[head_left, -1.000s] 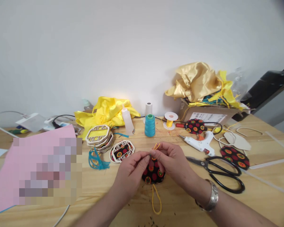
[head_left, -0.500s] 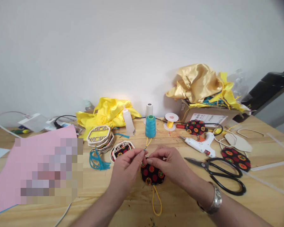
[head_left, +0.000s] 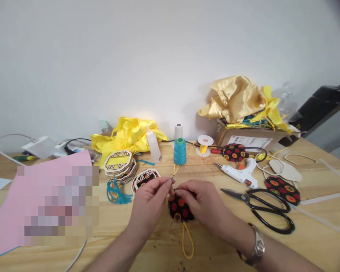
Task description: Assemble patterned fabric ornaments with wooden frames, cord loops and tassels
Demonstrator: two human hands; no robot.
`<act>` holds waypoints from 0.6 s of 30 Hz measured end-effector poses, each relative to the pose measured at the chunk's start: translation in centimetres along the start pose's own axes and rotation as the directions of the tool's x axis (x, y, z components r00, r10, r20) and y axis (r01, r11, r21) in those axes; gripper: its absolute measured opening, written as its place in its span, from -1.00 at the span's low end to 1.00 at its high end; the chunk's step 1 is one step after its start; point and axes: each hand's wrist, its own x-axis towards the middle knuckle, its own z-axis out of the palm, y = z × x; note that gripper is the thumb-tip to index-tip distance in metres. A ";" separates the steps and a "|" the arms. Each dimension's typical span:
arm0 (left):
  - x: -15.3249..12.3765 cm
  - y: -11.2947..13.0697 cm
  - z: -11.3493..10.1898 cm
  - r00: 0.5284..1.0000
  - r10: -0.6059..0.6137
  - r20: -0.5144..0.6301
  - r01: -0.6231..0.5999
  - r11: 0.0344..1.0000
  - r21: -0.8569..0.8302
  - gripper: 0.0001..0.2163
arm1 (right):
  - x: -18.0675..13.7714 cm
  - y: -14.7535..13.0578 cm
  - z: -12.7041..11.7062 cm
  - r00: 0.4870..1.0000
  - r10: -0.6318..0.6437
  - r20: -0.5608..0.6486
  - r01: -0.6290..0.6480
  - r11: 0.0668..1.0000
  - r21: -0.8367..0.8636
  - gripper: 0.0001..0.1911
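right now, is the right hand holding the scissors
No, the scissors lie on the table, to the right of the right hand.

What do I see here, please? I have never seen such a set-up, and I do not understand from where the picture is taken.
There is no machine: these are a person's two bare hands, seen from a camera worn on that person's head, looking forward and down.

The left hand pinches a thin yellow cord. The right hand has its fingertips at the top edge of a black, flower-patterned fabric piece; exactly what they grip is hidden. A yellow cord loop extends from its lower edge.

On the pale wooden table are black-handled metal scissors, a white glue gun, a blue cone of thread and stacked wooden lattice frames.
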 end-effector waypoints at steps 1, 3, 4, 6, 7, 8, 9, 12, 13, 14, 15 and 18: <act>0.0 0.0 0.0 1.000 0.001 -0.007 -0.001 1.000 -0.009 -0.83 | -0.2 -0.1 0.0 0.999 -0.051 -0.011 0.050 0.995 -0.089 -0.75; 0.0 -0.1 -0.1 1.000 -0.007 -0.024 0.007 1.000 -0.027 -0.84 | -0.6 -0.2 0.1 0.985 -0.169 -0.031 0.154 0.947 -0.282 -0.79; 0.0 -0.2 -0.1 0.999 -0.012 -0.035 0.011 0.999 -0.032 -0.84 | -0.8 -0.2 0.2 0.972 -0.234 -0.036 0.204 0.906 -0.371 -0.82; 0.1 -0.2 -0.1 0.998 -0.023 -0.053 0.020 0.999 -0.040 -0.83 | -1.2 -0.3 0.5 0.937 -0.349 -0.025 0.287 0.810 -0.512 -0.87; 0.1 -0.2 -0.1 0.998 -0.035 -0.061 0.031 0.998 -0.053 -0.81 | -1.4 -0.3 0.6 0.920 -0.393 -0.007 0.321 0.763 -0.561 -0.89; 0.1 -0.2 -0.1 0.996 -0.053 -0.065 0.049 0.996 -0.073 -0.80 | -1.5 -0.4 0.7 0.903 -0.429 0.023 0.356 0.718 -0.599 -0.90; 0.2 -0.2 0.0 0.995 -0.076 -0.065 0.069 0.992 -0.102 -0.78 | -1.7 -0.4 0.8 0.888 -0.456 0.058 0.389 0.676 -0.626 -0.90; 0.4 -0.2 0.1 0.988 -0.151 -0.038 0.137 0.961 -0.239 -0.78 | -1.9 -0.7 0.7 0.846 -0.510 0.157 0.465 0.561 -0.685 -0.88; 0.5 -0.2 0.1 0.985 -0.170 -0.024 0.156 0.945 -0.287 -0.78 | -2.0 -0.8 0.7 0.829 -0.527 0.184 0.489 0.525 -0.697 -0.87; 0.6 -0.3 0.1 0.983 -0.186 -0.010 0.172 0.928 -0.329 -0.78 | -2.0 -1.0 0.6 0.810 -0.547 0.209 0.512 0.488 -0.707 -0.86; 0.7 -0.3 0.1 0.979 -0.203 0.003 0.190 0.912 -0.364 -0.78 | -2.0 -1.1 0.5 0.789 -0.568 0.232 0.535 0.451 -0.714 -0.85; 0.9 -0.5 0.1 0.969 -0.246 0.028 0.235 0.881 -0.410 -0.77 | -1.9 -1.5 0.4 0.731 -0.609 0.306 0.605 0.373 -0.703 -0.82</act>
